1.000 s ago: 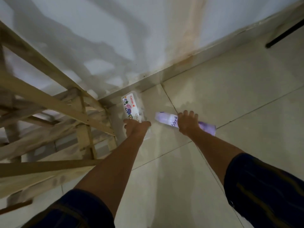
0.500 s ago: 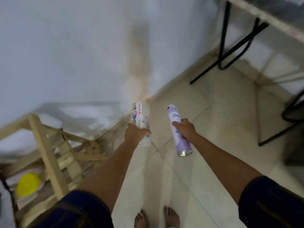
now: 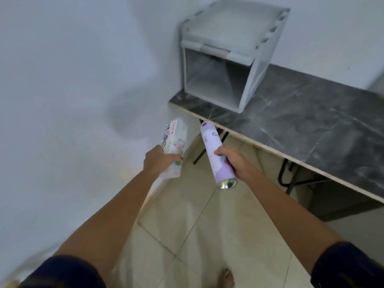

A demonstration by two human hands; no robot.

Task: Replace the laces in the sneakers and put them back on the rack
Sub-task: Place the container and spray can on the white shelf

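Left hand (image 3: 161, 161) grasps a clear plastic box (image 3: 173, 142), center frame; its red label print is unreadable. Right hand (image 3: 235, 162) grasps a purple spray can (image 3: 216, 154) whose lettering is partly hidden. Sneakers appear nowhere in frame.

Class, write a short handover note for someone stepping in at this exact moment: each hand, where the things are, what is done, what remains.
Left hand grips a clear plastic box with a flowered label.
Right hand grips a purple spray can, cap end pointing away.
Ahead: a dark marble-look table with an empty white storage cube on it.
No sneakers, laces or rack in view, so nothing of the lacing shows as done; all of it appears left.
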